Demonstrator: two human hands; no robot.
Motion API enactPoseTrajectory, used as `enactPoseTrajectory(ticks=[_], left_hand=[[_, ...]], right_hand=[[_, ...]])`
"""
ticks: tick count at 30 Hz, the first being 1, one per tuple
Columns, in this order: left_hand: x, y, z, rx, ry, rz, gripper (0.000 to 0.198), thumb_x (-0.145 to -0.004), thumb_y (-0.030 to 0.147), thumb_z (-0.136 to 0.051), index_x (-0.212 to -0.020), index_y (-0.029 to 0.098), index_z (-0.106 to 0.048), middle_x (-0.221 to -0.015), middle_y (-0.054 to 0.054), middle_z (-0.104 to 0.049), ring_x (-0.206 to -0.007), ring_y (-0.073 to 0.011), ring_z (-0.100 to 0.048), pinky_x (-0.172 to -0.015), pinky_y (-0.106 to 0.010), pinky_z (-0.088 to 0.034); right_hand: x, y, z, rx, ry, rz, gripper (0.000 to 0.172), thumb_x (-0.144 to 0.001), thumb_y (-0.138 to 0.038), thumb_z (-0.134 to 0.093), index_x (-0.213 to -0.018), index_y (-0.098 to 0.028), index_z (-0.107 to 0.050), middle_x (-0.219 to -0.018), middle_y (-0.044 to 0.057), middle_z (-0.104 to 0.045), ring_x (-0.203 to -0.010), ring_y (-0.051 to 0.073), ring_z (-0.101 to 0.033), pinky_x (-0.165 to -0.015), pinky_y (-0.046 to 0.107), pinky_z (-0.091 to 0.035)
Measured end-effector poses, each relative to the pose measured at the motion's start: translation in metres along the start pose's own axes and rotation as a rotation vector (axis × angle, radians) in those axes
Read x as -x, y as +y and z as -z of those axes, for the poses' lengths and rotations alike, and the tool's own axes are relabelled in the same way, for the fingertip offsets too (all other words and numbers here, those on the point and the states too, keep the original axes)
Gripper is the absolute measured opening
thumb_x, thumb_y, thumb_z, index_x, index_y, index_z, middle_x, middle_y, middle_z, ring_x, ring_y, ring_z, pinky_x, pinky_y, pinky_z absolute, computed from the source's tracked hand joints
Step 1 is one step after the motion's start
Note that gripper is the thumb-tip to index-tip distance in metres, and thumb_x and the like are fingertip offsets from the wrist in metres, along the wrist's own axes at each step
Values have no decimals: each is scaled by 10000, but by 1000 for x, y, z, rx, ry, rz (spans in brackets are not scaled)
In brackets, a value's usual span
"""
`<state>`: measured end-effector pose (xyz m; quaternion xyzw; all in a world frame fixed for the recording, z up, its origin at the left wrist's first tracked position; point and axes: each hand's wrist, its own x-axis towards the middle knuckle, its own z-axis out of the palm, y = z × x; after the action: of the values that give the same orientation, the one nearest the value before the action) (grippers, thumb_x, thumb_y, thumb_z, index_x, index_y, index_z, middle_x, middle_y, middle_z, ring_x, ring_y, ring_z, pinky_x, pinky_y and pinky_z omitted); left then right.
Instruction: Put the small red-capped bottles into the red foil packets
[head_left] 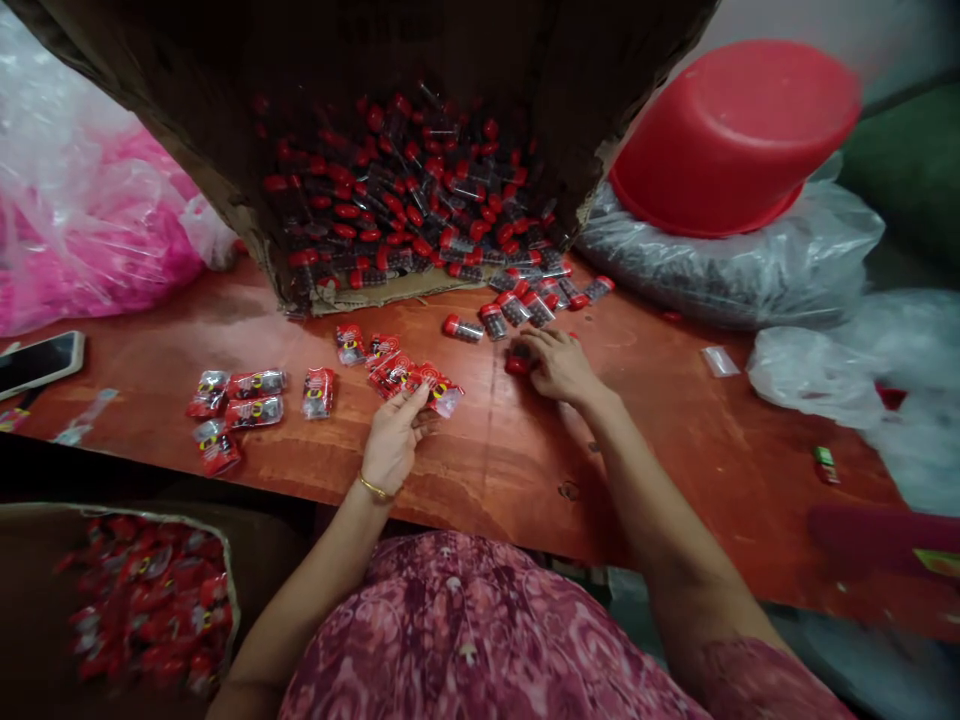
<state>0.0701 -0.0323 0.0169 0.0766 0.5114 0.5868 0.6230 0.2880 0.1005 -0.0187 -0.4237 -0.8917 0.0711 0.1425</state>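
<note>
My left hand (pixel 394 435), with a gold bracelet at the wrist, pinches a red printed plastic packet (pixel 447 396) between thumb and fingers. Several similar packets (pixel 390 372) lie just beyond it, partly overlapping. My right hand (pixel 559 368) is closed over a small red-capped bottle (pixel 517 363) at the tabletop; the fingers hide most of it. Close by are several clear bottles with red caps and dark contents, one of them a loose bottle (pixel 463 328) on its side. To the left of my left hand lie several filled packets (pixel 255 411).
A cardboard box (pixel 247 215) on its side spills red-capped bottles onto the wooden table (pixel 480 480). At lower left, another box (pixel 234 580) holds filled packets. A red tub (pixel 739 130) rests on a plastic bag (pixel 720 265). A phone (pixel 41 362) lies far left.
</note>
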Motion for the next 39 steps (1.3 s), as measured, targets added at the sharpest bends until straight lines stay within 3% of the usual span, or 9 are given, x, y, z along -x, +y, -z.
enactPoseTrajectory(ticks=[3, 8, 10, 13, 16, 19, 25, 33, 39], left_hand=[[1, 1, -1, 11, -13, 0, 296, -550, 307, -797, -672, 150, -578, -596, 18, -655, -517, -81, -592, -503, -172, -455], [5, 1, -5, -6, 0, 5, 315, -541, 325, -802, -668, 146, -576, -597, 19, -653, -511, -72, -586, -499, -165, -450], [7, 1, -6, -10, 27, 5, 311, -551, 327, -798, -678, 146, -579, -601, 21, -651, -509, -71, -582, -493, -167, -445], [9, 2, -6, -12, 44, 2, 302, -570, 335, -788, -688, 146, -584, -611, 16, -653, -517, -76, -582, -501, -178, -451], [11, 1, -5, -28, 26, 19, 303, -582, 351, -781, -699, 142, -596, -616, 6, -656, -517, -79, -579, -510, -186, -455], [12, -2, -6, -42, -19, 25, 329, -562, 367, -791, -719, 146, -604, -623, 8, -657, -530, -86, -584, -527, -193, -457], [14, -6, -5, -108, -71, -4, 393, -529, 432, -791, -716, 137, -610, -640, -4, -662, -549, -92, -588, -538, -196, -462], [17, -6, -8, -96, -99, -24, 398, -462, 402, -819, -684, 141, -617, -663, 3, -668, -573, -91, -596, -574, -204, -481], [14, -10, -10, -136, -94, -96, 360, -508, 392, -796, -708, 133, -645, -694, -7, -675, -601, -102, -597, -601, -222, -477]], right_hand=[[4, 13, -3, 157, -70, 25, 379, -794, -189, -472, -1158, -163, -570, -1217, 122, -576, -1035, 291, -476, -872, 434, -339], [16, -5, -18, 109, 57, -27, 305, -888, -330, -410, -1021, -141, -608, -1040, 148, -634, -932, 267, -519, -885, 434, -336], [25, -19, -20, -81, 137, -82, 310, -904, -343, -369, -945, -149, -608, -931, 133, -652, -855, 239, -550, -846, 404, -380], [47, -49, -12, -525, 218, -218, 346, -912, -412, -338, -886, -175, -588, -709, 54, -622, -625, 171, -551, -630, 303, -442], [71, -83, 3, -900, 139, -302, 370, -872, -495, -397, -812, -181, -585, -539, -21, -528, -425, 110, -454, -440, 233, -378], [82, -107, 16, -1076, 35, -369, 374, -814, -522, -478, -731, -174, -589, -498, -31, -505, -373, 86, -407, -366, 209, -318], [74, -115, 18, -1185, -63, -480, 384, -742, -546, -544, -666, -170, -571, -452, -37, -497, -354, 78, -407, -351, 201, -303], [70, -119, 12, -1208, -33, -500, 405, -721, -583, -548, -654, -184, -547, -422, -43, -501, -335, 77, -382, -340, 207, -286], [72, -122, 11, -1198, 8, -507, 401, -742, -578, -527, -693, -182, -560, -425, -47, -489, -337, 78, -381, -345, 208, -282]])
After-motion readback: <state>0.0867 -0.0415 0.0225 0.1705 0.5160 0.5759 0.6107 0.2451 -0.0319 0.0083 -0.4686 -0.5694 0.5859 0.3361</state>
